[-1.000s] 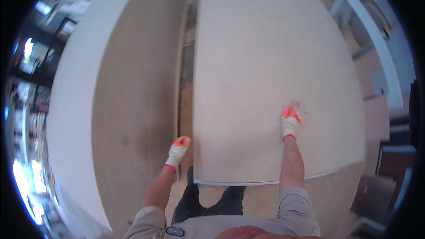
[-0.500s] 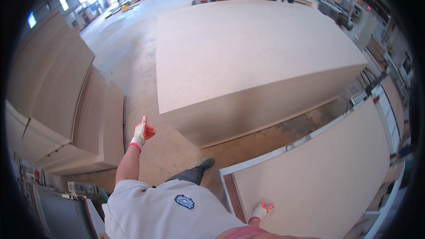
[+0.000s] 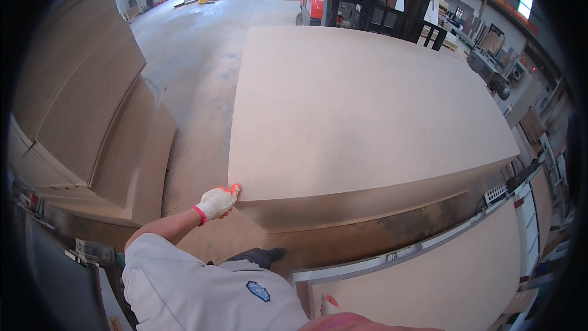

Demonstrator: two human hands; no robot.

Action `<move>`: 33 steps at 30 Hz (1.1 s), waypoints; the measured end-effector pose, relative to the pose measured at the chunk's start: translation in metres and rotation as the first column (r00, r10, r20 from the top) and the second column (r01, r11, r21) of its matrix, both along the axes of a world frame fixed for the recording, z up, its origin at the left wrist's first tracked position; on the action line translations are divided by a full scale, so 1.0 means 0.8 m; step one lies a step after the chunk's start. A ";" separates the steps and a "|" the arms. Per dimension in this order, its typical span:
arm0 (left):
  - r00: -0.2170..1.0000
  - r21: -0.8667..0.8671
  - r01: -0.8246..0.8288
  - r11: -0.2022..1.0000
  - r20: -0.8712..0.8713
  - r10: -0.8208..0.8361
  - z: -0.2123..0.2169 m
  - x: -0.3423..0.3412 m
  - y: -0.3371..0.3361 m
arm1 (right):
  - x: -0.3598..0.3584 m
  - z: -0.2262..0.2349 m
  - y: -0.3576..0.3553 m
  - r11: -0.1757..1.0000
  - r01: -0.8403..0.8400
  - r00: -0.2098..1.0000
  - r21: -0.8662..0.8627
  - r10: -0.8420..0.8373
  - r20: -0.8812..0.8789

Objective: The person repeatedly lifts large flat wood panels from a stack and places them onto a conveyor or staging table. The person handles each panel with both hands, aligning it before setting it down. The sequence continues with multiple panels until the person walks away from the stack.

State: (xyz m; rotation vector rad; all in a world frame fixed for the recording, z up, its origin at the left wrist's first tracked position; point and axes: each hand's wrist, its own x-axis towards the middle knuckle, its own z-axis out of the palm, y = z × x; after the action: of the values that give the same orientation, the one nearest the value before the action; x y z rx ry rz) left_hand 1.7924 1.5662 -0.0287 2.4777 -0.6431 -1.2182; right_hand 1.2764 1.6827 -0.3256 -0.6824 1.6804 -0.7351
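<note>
My left hand (image 3: 218, 203), in a white work glove with orange-coated fingers, grips the near left corner of a tall stack of large tan wood-fibre boards (image 3: 361, 110). Its thumb rests at the top edge, while the other fingers curl below, partly hidden. Low in the picture, my right hand (image 3: 330, 304) wears a matching glove. It rests over the left end of a tan panel (image 3: 429, 270) on a pale-framed table. Only some of its fingers show, stretched out; the rest is behind my arm.
More board stacks (image 3: 79, 98) stand at the left. Behind the middle stack is a red and black forklift (image 3: 367, 3). Concrete floor (image 3: 190, 79) runs between the stacks, and a grey-topped machine or cabinet (image 3: 55, 276) is at the lower left. Machinery (image 3: 487, 73) lines the right.
My left hand has come down and closed on the corner of the board stack, having been raised in the air. My right hand has shifted left along the panel. The view has tilted up.
</note>
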 end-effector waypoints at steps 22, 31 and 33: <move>0.551 -0.469 -0.158 0.869 -0.772 -0.316 -0.086 -0.026 0.052 | 0.421 0.279 -0.161 0.944 -0.229 0.323 -0.238 0.304 0.896; 0.158 -0.414 0.903 0.114 0.074 -0.985 -0.111 -0.105 0.186 | 0.193 0.237 0.085 0.936 0.271 0.630 -0.225 0.005 0.777; 0.499 -0.346 0.820 0.456 0.041 -0.866 -0.154 -0.062 0.200 | 0.119 0.215 0.169 0.803 0.515 0.725 -0.301 -0.221 0.652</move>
State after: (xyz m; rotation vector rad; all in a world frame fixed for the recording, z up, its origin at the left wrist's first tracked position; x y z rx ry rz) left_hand 1.7428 1.7261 -0.1522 1.7058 -2.0297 -1.3830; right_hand 1.3720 1.8181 -0.1534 -0.3501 1.0531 -1.5215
